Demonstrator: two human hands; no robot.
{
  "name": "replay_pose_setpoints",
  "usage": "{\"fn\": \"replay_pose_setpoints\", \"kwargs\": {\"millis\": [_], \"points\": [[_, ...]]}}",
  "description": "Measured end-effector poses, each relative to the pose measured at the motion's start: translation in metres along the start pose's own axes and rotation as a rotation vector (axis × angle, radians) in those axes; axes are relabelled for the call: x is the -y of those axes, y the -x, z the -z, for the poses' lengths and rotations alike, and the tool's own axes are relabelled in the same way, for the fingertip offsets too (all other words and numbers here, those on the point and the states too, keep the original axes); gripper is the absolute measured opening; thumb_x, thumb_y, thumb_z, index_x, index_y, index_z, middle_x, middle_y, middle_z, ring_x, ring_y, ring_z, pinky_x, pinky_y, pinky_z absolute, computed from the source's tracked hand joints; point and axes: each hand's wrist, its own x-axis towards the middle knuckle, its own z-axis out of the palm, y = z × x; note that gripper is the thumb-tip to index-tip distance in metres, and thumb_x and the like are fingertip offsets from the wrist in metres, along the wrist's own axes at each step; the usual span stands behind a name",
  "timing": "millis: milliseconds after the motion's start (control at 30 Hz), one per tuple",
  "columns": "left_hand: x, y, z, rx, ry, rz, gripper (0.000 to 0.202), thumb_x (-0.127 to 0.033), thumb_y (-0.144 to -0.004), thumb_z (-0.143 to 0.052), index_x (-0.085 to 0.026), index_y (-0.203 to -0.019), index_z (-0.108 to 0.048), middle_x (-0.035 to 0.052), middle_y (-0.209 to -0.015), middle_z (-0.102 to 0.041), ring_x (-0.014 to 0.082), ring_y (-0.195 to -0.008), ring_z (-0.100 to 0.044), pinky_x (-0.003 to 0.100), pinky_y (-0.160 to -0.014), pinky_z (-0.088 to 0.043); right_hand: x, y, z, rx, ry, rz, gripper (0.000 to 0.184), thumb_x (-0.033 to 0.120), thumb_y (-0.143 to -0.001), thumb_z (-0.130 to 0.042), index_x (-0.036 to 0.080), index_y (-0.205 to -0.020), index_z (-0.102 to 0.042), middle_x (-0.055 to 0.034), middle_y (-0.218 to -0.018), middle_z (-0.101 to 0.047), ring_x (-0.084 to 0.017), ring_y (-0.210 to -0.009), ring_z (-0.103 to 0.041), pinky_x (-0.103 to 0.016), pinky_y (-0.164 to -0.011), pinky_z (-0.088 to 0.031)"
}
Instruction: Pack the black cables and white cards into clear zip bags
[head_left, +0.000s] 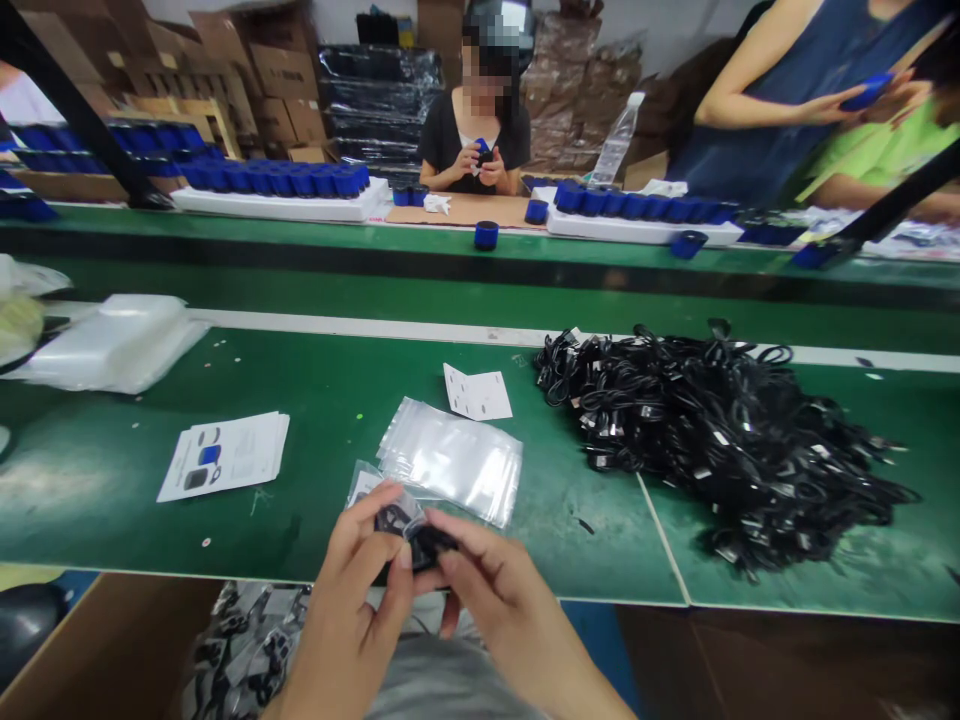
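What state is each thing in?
Left hand: closed on the clear bag.
Right hand: closed on the black cable.
Clear bag: open or sealed, can't tell.
Black cable: bundled, seemingly partly bagged.
Small leaflet: folded, partly open.
Bag stack: lying flat.
Leaflet stack: lying flat.
Cable heap: jumbled.
Bottle: capped.

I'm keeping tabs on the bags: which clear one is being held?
The clear bag pinched by the left hand, with the black bundle the right hand grips; the stacked bags beyond and filled bags below are unheld.

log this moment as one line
left hand: holding clear bag; right hand: holding black cable; bag stack: beyond hands; cable pile: right
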Motion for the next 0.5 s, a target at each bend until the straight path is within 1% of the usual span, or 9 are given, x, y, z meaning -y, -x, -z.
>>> {"fn": "replay_pose_setpoints", "kwargs": {"millis": [67,100,200,267,300,367,433,467,500], "points": [[-0.001,0.001,-0.001,-0.006,0.014,-0.004,0.018,-0.014,-0.089,-0.042,-0.021,-0.076,-0.052,0.0081,-0.132,-0.040,0.0216,-0.121,-0.047,0.032,-0.091,-0.050,0.001,0.003,0.001,0.039,0.176,0.051,0.030,0.029,-0.090,-0.045,0.022,-0.115,-0.060,-0.0017,-0.077,-0.069,-0.013,-0.055,-0.059,-0.025,-0.056,-0.050],[-0.002,0.002,-0.002,-0.017,0.009,-0.015,0.018,-0.013,-0.088,-0.042,-0.021,-0.076,-0.052,0.0079,-0.133,-0.039,0.0222,-0.123,-0.045,0.034,-0.094,-0.048,-0.001,0.004,0.001,0.001,0.268,0.078,0.027,0.026,-0.089,-0.045,0.022,-0.108,-0.063,-0.0021,-0.078,-0.069,-0.013,-0.057,-0.060,-0.026,-0.057,-0.050],[-0.008,0.006,-0.006,-0.042,-0.013,-0.095,0.017,-0.010,-0.086,-0.044,-0.022,-0.077,-0.054,0.0074,-0.134,-0.039,0.0242,-0.129,-0.039,0.039,-0.102,-0.040,-0.008,0.001,-0.002,-0.278,0.505,0.139,0.012,0.020,-0.081,-0.054,0.019,-0.078,-0.065,-0.0024,-0.070,-0.066,-0.016,-0.062,-0.060,-0.026,-0.059,-0.048],[-0.014,0.009,-0.009,-0.067,-0.008,-0.140,0.018,-0.010,-0.084,-0.045,-0.022,-0.076,-0.055,0.0076,-0.133,-0.041,0.0251,-0.130,-0.038,0.044,-0.107,-0.034,-0.012,-0.003,-0.004,-0.463,0.604,0.135,0.006,0.017,-0.073,-0.062,0.019,-0.079,-0.061,-0.0015,-0.072,-0.063,-0.016,-0.060,-0.057,-0.026,-0.058,-0.046],[-0.017,0.010,-0.009,-0.077,-0.008,-0.153,0.018,-0.009,-0.083,-0.045,-0.022,-0.074,-0.055,0.0078,-0.132,-0.043,0.0254,-0.130,-0.038,0.047,-0.109,-0.030,-0.013,-0.005,-0.004,-0.511,0.626,0.133,0.015,0.016,-0.070,-0.065,0.019,-0.085,-0.061,-0.0015,-0.076,-0.062,-0.015,-0.058,-0.055,-0.026,-0.058,-0.045],[-0.020,0.010,-0.008,-0.079,-0.020,-0.159,0.020,-0.009,-0.082,-0.045,-0.022,-0.071,-0.055,0.0073,-0.131,-0.049,0.0257,-0.130,-0.039,0.052,-0.112,-0.020,-0.012,-0.008,-0.002,-0.479,0.601,0.130,0.020,0.015,-0.071,-0.065,0.018,-0.089,-0.060,-0.0007,-0.078,-0.061,-0.012,-0.055,-0.052,-0.025,-0.057,-0.044],[-0.019,0.007,-0.002,-0.029,-0.031,-0.154,0.016,-0.012,-0.081,-0.049,-0.023,-0.070,-0.056,0.0063,-0.130,-0.053,0.0275,-0.129,-0.042,0.058,-0.112,-0.009,-0.008,-0.008,0.002,-0.320,0.570,0.135,0.005,0.014,-0.075,-0.060,0.018,-0.076,-0.060,0.0018,-0.068,-0.059,-0.011,-0.054,-0.050,-0.023,-0.055,-0.041],[-0.017,0.004,0.003,0.008,-0.027,-0.121,0.009,-0.016,-0.079,-0.054,-0.023,-0.074,-0.057,0.0063,-0.129,-0.056,0.0290,-0.126,-0.045,0.061,-0.111,-0.009,-0.005,-0.007,0.004,-0.237,0.569,0.138,0.010,0.012,-0.076,-0.058,0.018,-0.069,-0.060,0.0028,-0.062,-0.057,-0.011,-0.054,-0.050,-0.021,-0.053,-0.039],[-0.015,0.000,0.008,0.056,-0.012,-0.051,0.006,-0.021,-0.077,-0.060,-0.024,-0.081,-0.059,0.0068,-0.124,-0.060,0.0300,-0.120,-0.051,0.062,-0.109,-0.016,-0.001,-0.006,0.006,-0.172,0.579,0.137,0.014,0.012,-0.077,-0.057,0.018,-0.065,-0.059,0.0034,-0.059,-0.055,-0.011,-0.055,-0.050,-0.021,-0.052,-0.037]]}}
